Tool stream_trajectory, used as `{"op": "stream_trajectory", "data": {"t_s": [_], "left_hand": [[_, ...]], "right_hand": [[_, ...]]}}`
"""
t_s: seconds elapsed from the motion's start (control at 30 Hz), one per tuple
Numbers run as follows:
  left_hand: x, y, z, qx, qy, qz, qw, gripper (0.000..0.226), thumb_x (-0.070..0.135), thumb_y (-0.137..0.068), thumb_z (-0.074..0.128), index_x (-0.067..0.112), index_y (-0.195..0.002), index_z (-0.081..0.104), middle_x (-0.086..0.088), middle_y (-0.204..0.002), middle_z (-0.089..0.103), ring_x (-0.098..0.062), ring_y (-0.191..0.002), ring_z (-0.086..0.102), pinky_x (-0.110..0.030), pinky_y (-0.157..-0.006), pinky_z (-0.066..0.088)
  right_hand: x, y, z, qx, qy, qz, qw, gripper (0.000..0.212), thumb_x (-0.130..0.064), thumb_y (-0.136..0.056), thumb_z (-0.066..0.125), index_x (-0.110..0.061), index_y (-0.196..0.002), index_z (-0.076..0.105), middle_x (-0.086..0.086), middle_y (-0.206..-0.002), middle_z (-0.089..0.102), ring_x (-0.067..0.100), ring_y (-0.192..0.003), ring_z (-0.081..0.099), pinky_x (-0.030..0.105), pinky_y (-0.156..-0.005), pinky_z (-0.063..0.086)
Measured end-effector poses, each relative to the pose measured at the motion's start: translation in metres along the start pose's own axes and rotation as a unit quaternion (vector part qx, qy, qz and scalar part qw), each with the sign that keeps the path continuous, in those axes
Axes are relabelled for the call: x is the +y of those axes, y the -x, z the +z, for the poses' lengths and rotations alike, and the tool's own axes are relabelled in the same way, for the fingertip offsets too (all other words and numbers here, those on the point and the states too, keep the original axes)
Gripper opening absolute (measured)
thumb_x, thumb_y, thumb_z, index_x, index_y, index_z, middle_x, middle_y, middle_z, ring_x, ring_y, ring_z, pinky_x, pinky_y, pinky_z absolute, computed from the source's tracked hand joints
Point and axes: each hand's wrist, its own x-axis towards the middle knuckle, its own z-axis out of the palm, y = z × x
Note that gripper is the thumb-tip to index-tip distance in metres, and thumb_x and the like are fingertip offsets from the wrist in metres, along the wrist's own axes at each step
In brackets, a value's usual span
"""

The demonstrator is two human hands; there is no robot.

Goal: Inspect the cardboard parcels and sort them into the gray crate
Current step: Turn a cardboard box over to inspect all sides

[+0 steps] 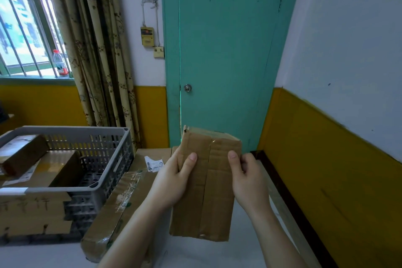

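Brown taped cardboard parcel point(205, 183) is being held upright over the white tabletop point(195, 252), the left hand point(171, 183) and right hand point(250, 180) gripping its sides. Left, the gray perforated plastic crate point(104, 159) is sitting before a teal door point(221, 50) and yellow-banded walls point(326, 159).

The white table point(195, 252) bears a gray crate point(104, 183) and taped cardboard parcels point(121, 200) (one labelled).
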Motion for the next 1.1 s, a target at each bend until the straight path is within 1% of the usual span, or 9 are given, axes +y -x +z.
{"op": "stream_trajectory", "data": {"t_s": [0.13, 0.2, 0.3, 0.43, 0.53, 0.63, 0.73, 0.97, 1.1], "left_hand": [[0.004, -0.001, -0.010, -0.045, 0.047, -0.019, 0.998, 0.024, 0.055, -0.096, 0.057, 0.055, -0.119, 0.052, 0.049, -0.093, 0.062, 0.020, -0.091, 0.063, -0.004, -0.066, 0.051], [0.003, -0.001, -0.014, -0.048, 0.049, -0.023, 0.997, 0.026, 0.057, -0.093, 0.058, 0.054, -0.118, 0.053, 0.046, -0.095, 0.065, 0.016, -0.091, 0.066, -0.009, -0.067, 0.054], [0.003, -0.001, -0.010, -0.014, 0.035, -0.014, 0.999, 0.022, 0.062, -0.090, 0.057, 0.051, -0.109, 0.055, 0.037, -0.093, 0.070, 0.015, -0.090, 0.067, -0.008, -0.069, 0.052], [0.003, -0.008, -0.010, 0.048, 0.037, -0.014, 0.998, 0.014, 0.060, -0.097, 0.053, 0.049, -0.104, 0.059, 0.020, -0.107, 0.073, -0.003, -0.100, 0.070, -0.032, -0.089, 0.056], [0.007, -0.009, -0.014, 0.046, 0.090, -0.031, 0.994, 0.026, 0.056, -0.096, 0.059, 0.037, -0.113, 0.062, 0.007, -0.109, 0.076, -0.011, -0.095, 0.075, -0.036, -0.083, 0.062], [0.008, -0.007, -0.016, 0.026, 0.129, -0.034, 0.991, 0.025, 0.041, -0.097, 0.067, 0.036, -0.121, 0.059, 0.009, -0.112, 0.074, -0.007, -0.093, 0.076, -0.026, -0.072, 0.061], [0.004, -0.002, -0.018, -0.017, 0.136, -0.026, 0.990, 0.027, 0.029, -0.099, 0.067, 0.042, -0.121, 0.058, 0.015, -0.110, 0.077, -0.005, -0.098, 0.075, -0.020, -0.070, 0.060], [0.008, 0.000, -0.015, -0.022, 0.126, 0.001, 0.992, 0.028, 0.033, -0.102, 0.062, 0.050, -0.123, 0.054, 0.020, -0.114, 0.073, -0.001, -0.104, 0.072, -0.021, -0.078, 0.061], [0.002, 0.007, -0.015, -0.091, 0.177, -0.027, 0.980, 0.036, 0.032, -0.098, 0.067, 0.051, -0.125, 0.052, 0.028, -0.107, 0.073, -0.003, -0.102, 0.073, -0.018, -0.075, 0.060]], "right_hand": [[0.004, 0.002, -0.002, -0.094, -0.040, -0.013, 0.995, 0.027, -0.043, -0.099, 0.060, -0.038, -0.126, 0.058, -0.025, -0.105, 0.070, -0.009, -0.098, 0.064, 0.023, -0.079, 0.059], [0.004, 0.003, -0.002, -0.100, -0.034, -0.037, 0.994, 0.036, -0.034, -0.101, 0.062, -0.039, -0.136, 0.055, -0.035, -0.110, 0.066, -0.011, -0.103, 0.063, 0.015, -0.081, 0.057], [0.000, 0.003, -0.001, -0.082, -0.043, -0.054, 0.994, 0.037, -0.033, -0.101, 0.061, -0.040, -0.137, 0.057, -0.038, -0.110, 0.066, -0.011, -0.103, 0.064, 0.015, -0.083, 0.056], [-0.003, 0.000, 0.001, -0.080, -0.087, -0.026, 0.993, 0.027, -0.040, -0.096, 0.068, -0.050, -0.121, 0.061, -0.031, -0.110, 0.071, -0.005, -0.099, 0.069, 0.018, -0.078, 0.057], [-0.001, 0.000, 0.002, -0.120, -0.121, -0.002, 0.985, 0.032, -0.036, -0.095, 0.069, -0.046, -0.124, 0.061, -0.027, -0.110, 0.073, -0.002, -0.099, 0.071, 0.021, -0.080, 0.058], [-0.003, 0.003, 0.005, -0.127, -0.139, 0.013, 0.982, 0.044, -0.034, -0.099, 0.066, -0.040, -0.141, 0.054, -0.021, -0.120, 0.072, 0.002, -0.109, 0.069, 0.031, -0.095, 0.056], [-0.004, 0.001, 0.005, -0.119, -0.149, 0.020, 0.982, 0.041, -0.034, -0.099, 0.065, -0.039, -0.139, 0.057, -0.024, -0.122, 0.071, -0.002, -0.112, 0.066, 0.035, -0.102, 0.053], [-0.006, -0.001, 0.008, -0.097, -0.171, 0.056, 0.979, 0.025, -0.035, -0.100, 0.063, -0.044, -0.124, 0.063, -0.025, -0.109, 0.074, -0.002, -0.101, 0.070, 0.039, -0.099, 0.055], [-0.009, -0.009, 0.002, -0.085, -0.212, 0.091, 0.969, 0.026, -0.041, -0.101, 0.060, -0.046, -0.126, 0.059, -0.021, -0.111, 0.073, 0.005, -0.103, 0.071, 0.040, -0.095, 0.058]]}}
